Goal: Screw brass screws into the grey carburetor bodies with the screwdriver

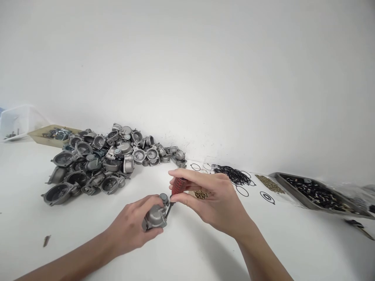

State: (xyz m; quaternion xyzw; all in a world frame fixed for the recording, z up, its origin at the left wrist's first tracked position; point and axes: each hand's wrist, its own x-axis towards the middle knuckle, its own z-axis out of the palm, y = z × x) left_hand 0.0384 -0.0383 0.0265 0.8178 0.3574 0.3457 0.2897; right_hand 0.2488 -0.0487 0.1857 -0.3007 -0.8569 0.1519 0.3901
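Note:
My left hand [133, 226] is closed around a small grey cast-metal housing [155, 217], holding it just above the white table. My right hand [211, 199] grips a red-handled screwdriver [177, 186] in a pinch. Its dark shaft slants down-left, and its tip sits against the housing's right side. Both forearms come in from the bottom edge.
A heap of similar grey metal housings [99, 164] lies at the back left. Black rubber O-rings [234, 175], small brass parts [269, 184] and a metal tray of dark parts [316, 193] line the back right. A clear bin [14, 123] and a tan tray [52, 134] stand far left.

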